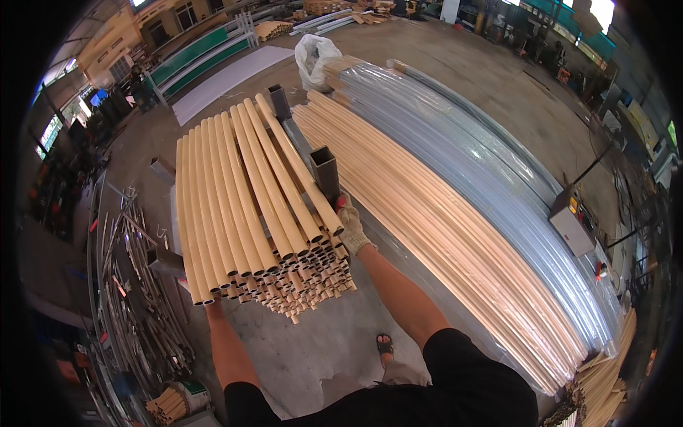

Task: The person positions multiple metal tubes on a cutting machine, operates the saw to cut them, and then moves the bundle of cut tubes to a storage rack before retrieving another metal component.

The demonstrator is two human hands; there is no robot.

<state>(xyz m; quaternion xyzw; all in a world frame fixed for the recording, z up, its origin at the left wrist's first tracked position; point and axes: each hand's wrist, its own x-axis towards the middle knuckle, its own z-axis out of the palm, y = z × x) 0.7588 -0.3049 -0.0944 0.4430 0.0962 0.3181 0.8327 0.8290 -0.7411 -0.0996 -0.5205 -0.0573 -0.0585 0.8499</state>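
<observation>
In front of me is a tall stack of beige round tubes (231,192), their open ends facing me. The top layer is spread out, with gaps toward its right side. Square steel posts flank the stack, among them a near right post (324,173). My right hand (351,226), in a pale knit glove with red on it, is closed against the lower part of this post, beside the tube ends. At the stack's near left side is my left hand (184,285), mostly hidden behind the tubes. Its fingers do not show. A near left post (165,259) stands just above it.
A long row of beige tubes (441,220) and plastic-wrapped lengths (491,192) lies to the right. Metal scraps and rods (142,285) are heaped at the left. A white bag (315,60), a flat white sheet (228,82) and a green-panelled frame (196,57) stand farther off.
</observation>
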